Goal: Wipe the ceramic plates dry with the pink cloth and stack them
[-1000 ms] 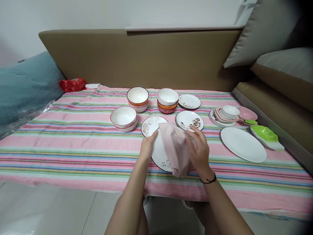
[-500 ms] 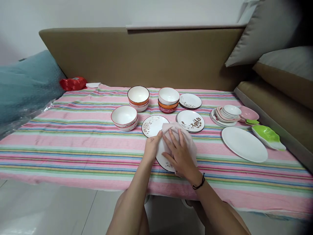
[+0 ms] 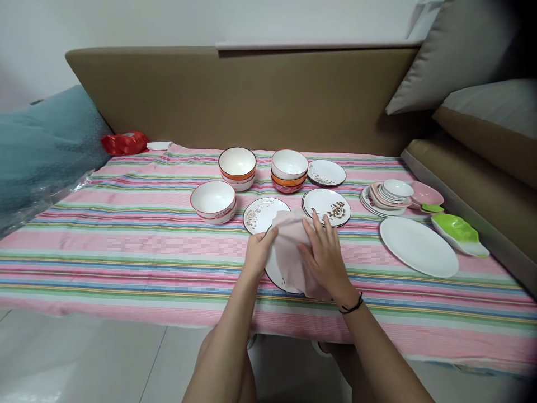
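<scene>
The left hand (image 3: 257,254) pinches the rim of a plate (image 3: 273,273) near the front edge of the striped cover (image 3: 138,238). The right hand (image 3: 326,257) lies, fingers spread, on a pink cloth (image 3: 289,240) draped over that plate. I'd judge the wiping partway through; whether the stacked bowls (image 3: 289,163) and floral plates (image 3: 319,202) beyond are done or left, I can't tell. Farther off, the red bundle (image 3: 119,145) bears a label (image 3: 134,135) too small to read.

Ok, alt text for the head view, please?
The left hand holds a dark-rimmed plate by its edge while the right hand lies, fingers spread, on a pink cloth covering much of it. Beyond stand stacked bowls and more plates.
</scene>
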`<action>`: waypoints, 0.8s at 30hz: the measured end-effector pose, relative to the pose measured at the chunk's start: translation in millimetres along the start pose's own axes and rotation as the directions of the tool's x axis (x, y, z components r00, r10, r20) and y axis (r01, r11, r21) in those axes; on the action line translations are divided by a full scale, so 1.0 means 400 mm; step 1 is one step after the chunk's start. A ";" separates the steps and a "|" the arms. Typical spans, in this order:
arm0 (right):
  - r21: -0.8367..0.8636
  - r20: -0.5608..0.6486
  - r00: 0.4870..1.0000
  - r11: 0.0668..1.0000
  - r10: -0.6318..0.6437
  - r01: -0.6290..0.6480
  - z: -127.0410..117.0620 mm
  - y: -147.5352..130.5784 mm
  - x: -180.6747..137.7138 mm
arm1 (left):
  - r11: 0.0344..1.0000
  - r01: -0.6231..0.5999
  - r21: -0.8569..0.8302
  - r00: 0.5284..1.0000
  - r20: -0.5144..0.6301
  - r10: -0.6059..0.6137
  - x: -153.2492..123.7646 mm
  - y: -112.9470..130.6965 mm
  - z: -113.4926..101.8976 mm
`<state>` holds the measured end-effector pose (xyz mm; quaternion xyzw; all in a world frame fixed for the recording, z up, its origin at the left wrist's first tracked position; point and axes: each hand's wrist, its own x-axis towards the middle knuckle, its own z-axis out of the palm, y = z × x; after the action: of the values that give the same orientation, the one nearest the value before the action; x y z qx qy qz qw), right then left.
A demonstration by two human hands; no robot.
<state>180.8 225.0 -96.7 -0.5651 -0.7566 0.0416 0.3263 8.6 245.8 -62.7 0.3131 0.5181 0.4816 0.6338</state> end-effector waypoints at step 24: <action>0.228 -0.232 0.934 0.949 0.271 -0.219 -0.043 -0.005 0.005 | 0.994 0.079 -0.080 0.994 0.077 -0.073 -0.003 0.011 -0.033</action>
<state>188.0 220.9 -81.6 -0.6206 -0.6224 0.0827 0.4697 -5.4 244.7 -62.0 0.2842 0.4855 0.4663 0.6827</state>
